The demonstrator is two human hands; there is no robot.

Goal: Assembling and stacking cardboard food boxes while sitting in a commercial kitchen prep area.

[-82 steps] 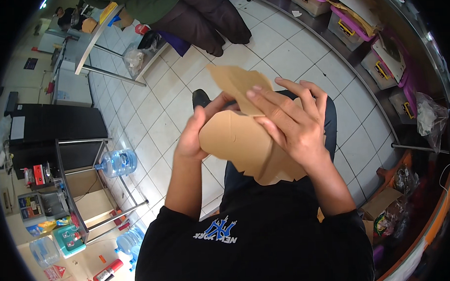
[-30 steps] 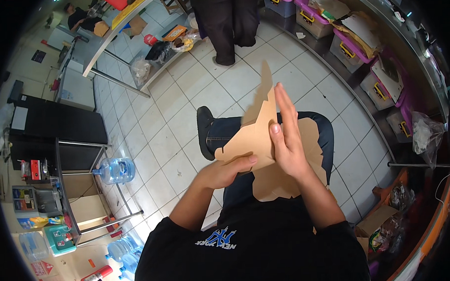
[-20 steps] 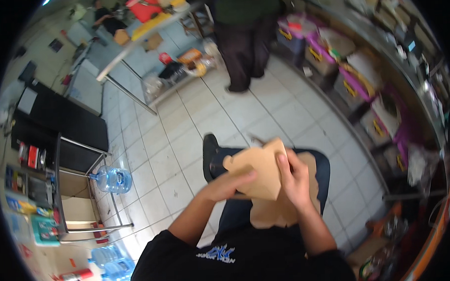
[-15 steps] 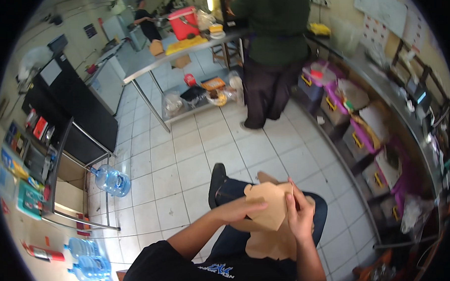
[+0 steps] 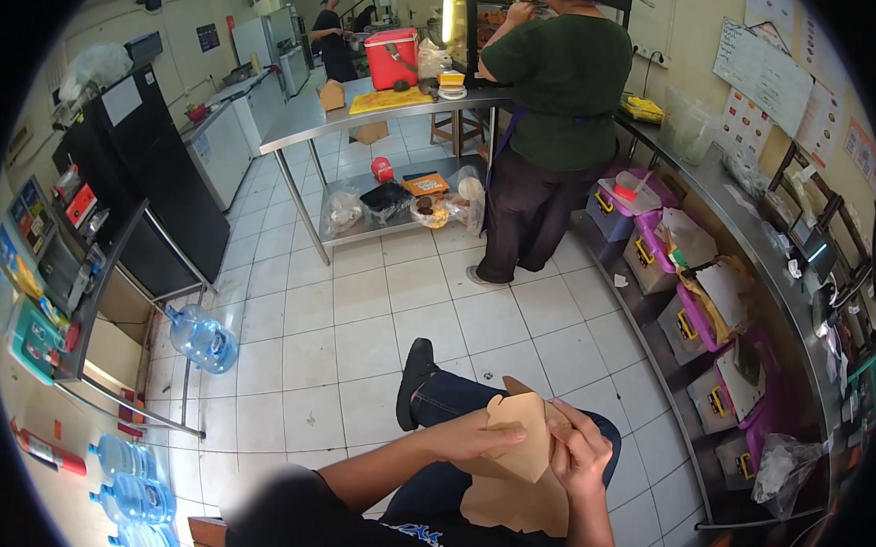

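The brown cardboard carton (image 5: 521, 442) is held up between both hands above the person's lap, its walls angled into a box-like form, where 2.7 seconds ago it was a looser, spread piece with one flap raised. The left hand (image 5: 475, 438) has it gripped at the left, thumb lying across the near wall; its other fingers are mostly hidden, so how far they curl I cannot tell. The right hand (image 5: 581, 450), flat and straight-fingered a second ago, now has its fingers bent close together at the carton's right corner. More brown cardboard (image 5: 512, 504) remains on the lap below. The view has tipped upward, bringing in the red cooler (image 5: 392, 60) and the co-worker's green top (image 5: 561, 76).
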